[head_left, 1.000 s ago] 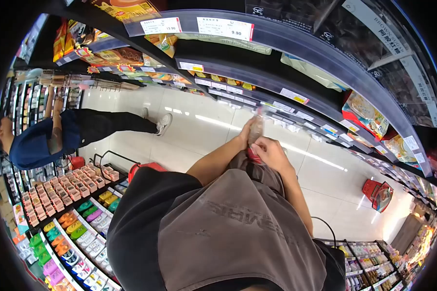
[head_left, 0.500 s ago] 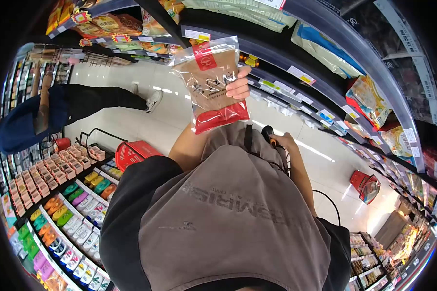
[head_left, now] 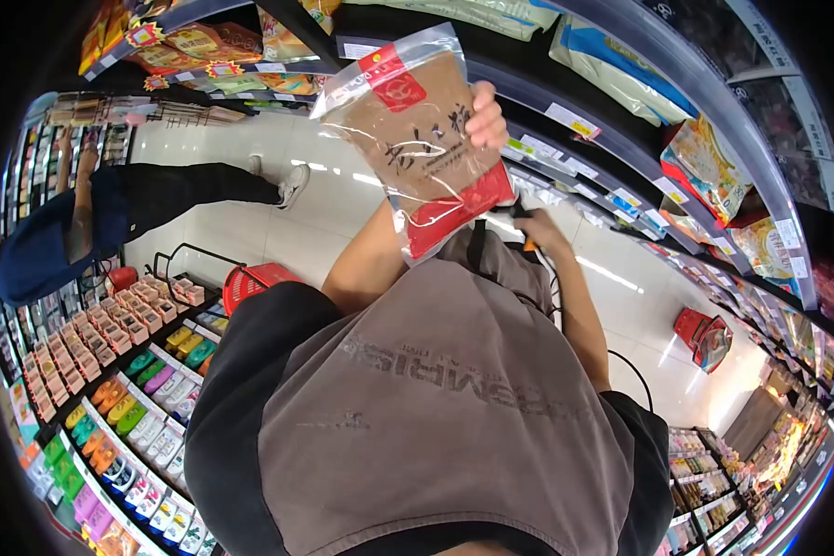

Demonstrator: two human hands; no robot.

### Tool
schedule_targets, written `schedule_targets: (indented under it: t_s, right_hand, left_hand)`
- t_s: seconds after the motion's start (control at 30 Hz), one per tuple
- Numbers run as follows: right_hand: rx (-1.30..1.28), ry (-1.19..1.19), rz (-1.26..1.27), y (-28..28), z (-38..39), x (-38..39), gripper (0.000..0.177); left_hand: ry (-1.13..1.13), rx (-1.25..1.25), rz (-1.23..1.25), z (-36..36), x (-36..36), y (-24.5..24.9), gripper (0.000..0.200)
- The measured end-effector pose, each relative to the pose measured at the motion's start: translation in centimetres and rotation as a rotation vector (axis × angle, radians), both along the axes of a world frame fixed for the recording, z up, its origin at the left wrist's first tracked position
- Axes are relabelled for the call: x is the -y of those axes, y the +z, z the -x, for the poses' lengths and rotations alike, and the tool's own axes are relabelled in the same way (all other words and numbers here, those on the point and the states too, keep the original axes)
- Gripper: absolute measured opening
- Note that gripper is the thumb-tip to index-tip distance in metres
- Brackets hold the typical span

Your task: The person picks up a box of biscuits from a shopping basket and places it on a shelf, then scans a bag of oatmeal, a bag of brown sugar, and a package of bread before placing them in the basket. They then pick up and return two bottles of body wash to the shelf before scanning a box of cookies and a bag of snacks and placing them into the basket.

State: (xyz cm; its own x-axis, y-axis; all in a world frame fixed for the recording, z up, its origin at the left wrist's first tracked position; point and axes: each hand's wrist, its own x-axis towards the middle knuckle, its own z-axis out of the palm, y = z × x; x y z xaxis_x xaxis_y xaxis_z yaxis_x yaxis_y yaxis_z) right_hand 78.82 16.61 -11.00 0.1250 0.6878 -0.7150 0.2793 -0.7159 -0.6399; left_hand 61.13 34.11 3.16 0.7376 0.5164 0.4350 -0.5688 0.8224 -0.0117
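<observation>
My left hand (head_left: 487,118) grips a clear plastic bag (head_left: 417,139) from behind, its fingers wrapped over the right edge. The bag has brown contents, a red label at the top, dark brush-style characters on the front and a red band at the bottom. It is tilted and hides the rest of this hand and part of the forearm. Lower and to the right, by my waist, my right hand (head_left: 547,232) is closed round a black handle-like object (head_left: 521,209) with an orange part. I cannot tell what kind of tool it is.
Store shelves (head_left: 612,162) with bagged goods and price tags run ahead and to the right. A person (head_left: 204,188) stands at the left. A red basket (head_left: 255,283) is beside my left arm, another red basket (head_left: 702,338) at the right. Display racks (head_left: 144,417) hold colourful packages.
The bag has come closer, tilted further and shifted slightly right with my left hand. My right hand has moved a little forward, and the black object has changed angle.
</observation>
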Motion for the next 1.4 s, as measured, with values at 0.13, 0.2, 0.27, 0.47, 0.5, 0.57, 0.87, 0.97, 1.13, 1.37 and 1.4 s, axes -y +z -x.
schedule_targets:
  t_s: [0.13, 0.2, 0.27, 0.47, 0.5, 0.57, 0.87, 0.97, 1.13, 1.37, 1.4]
  right_hand:
    - [0.262, -0.088, -0.409, 17.5, -1.4, 2.4, 0.053]
    - [0.532, -0.066, -0.574, 20.5, -4.6, 6.8, 0.056]
    - [0.134, -0.223, -0.748, 26.1, -4.0, 7.7, 0.05]
    - [-0.497, -0.316, -0.694, 30.7, 0.6, 5.9, 0.059]
    - [-0.249, -0.482, -0.76, 29.2, 1.0, 9.2, 0.064]
    - [0.231, -0.298, -0.332, 30.8, 2.5, 10.9, 0.073]
    - [0.106, 0.005, -0.367, 27.9, 2.3, 10.6, 0.034]
    - [0.202, 0.101, -0.448, 23.9, 0.5, 11.9, 0.032]
    - [0.14, 0.123, -0.537, 21.8, -1.3, 16.1, 0.034]
    - [0.09, 0.117, -0.626, 23.3, -7.0, 20.7, 0.036]
    - [0.116, 0.148, -0.64, 23.8, -7.6, 20.8, 0.035]
  left_hand:
    - [0.116, -0.04, 0.129, 0.2, -0.2, -0.8, 0.017]
    - [0.072, 0.151, 0.154, -0.5, 0.2, 0.0, 0.015]
    - [-0.02, 0.359, 0.287, -0.4, 1.4, 2.5, 0.021]
    - [0.169, -0.121, 0.4, -1.3, 1.8, 1.1, 0.03]
    - [0.207, -0.23, 0.416, -1.6, 1.9, 0.8, 0.035]
    - [0.288, -0.438, 0.425, -2.0, 2.0, 0.1, 0.047]
    - [1.158, -1.635, 0.135, -2.3, 6.3, -0.7, 0.034]
    - [1.273, -1.746, 0.246, -0.8, 8.8, -2.9, 0.04]
    - [1.051, -1.594, 0.516, -0.3, 16.1, 1.4, 0.043]
    - [0.882, -1.396, 0.554, -3.0, 22.6, 3.6, 0.044]
    - [0.857, -1.388, 0.537, -3.5, 23.3, 4.0, 0.044]
